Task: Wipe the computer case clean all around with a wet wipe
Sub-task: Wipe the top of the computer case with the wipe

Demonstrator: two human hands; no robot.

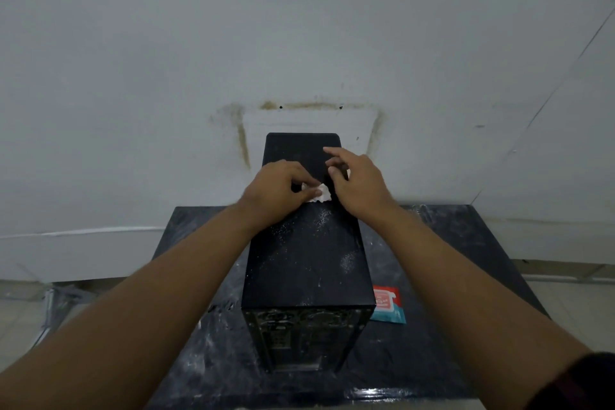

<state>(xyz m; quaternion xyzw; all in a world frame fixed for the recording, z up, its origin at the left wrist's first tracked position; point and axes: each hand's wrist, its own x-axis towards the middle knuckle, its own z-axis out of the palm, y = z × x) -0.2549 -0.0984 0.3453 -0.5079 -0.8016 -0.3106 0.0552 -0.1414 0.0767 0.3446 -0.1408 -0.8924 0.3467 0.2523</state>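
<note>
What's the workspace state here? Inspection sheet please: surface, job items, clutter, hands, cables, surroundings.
Surface: dark marbled table, with white smears on it.
Job's things: black computer case upright on the table, rear panel towards the camera, white specks on its top; white wet wipe held just over that top.
Clutter: red and teal sachet flat on the table, right of the case.
Hands: left hand pinches the wipe; right hand seems to pinch its other edge, index finger straight.
Cables: nothing seen.
Surroundings: white wall with brown stain marks; pale floor at the sides.
</note>
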